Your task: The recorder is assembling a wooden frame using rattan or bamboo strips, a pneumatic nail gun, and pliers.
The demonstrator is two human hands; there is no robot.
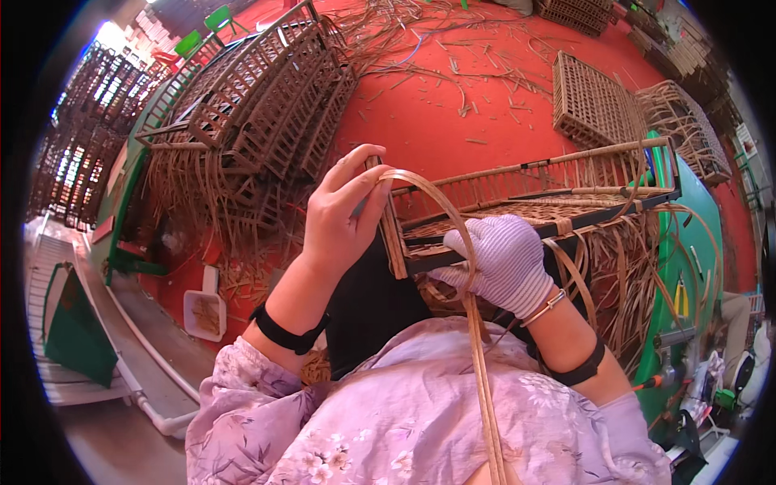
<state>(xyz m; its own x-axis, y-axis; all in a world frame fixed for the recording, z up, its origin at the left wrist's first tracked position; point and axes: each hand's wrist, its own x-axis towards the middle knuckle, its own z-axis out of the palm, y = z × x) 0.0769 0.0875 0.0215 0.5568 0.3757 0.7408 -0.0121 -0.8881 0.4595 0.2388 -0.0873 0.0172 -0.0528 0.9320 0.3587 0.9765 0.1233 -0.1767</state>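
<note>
A shallow wicker tray basket [493, 212] with a dark-edged frame lies across my lap, reaching to the right. At its left corner my bare left hand [343, 206] pinches a flat tan rattan strip [440, 196] against the frame's upright end, fingertips near the top. From there the strip arches over to the right and runs down across my front. My right hand [503, 263], in a striped white glove, is closed round the descending part of the strip, beside the basket's near edge. Some of its fingertips are hidden behind the strip and frame.
Stacked wicker crates [275, 105] with hanging loose strips stand at the left. More woven baskets [598, 101] lie at the far right on the red floor [436, 113], which is strewn with scraps. A green table [695, 218] with tools is at right; a white bin [204, 315] sits lower left.
</note>
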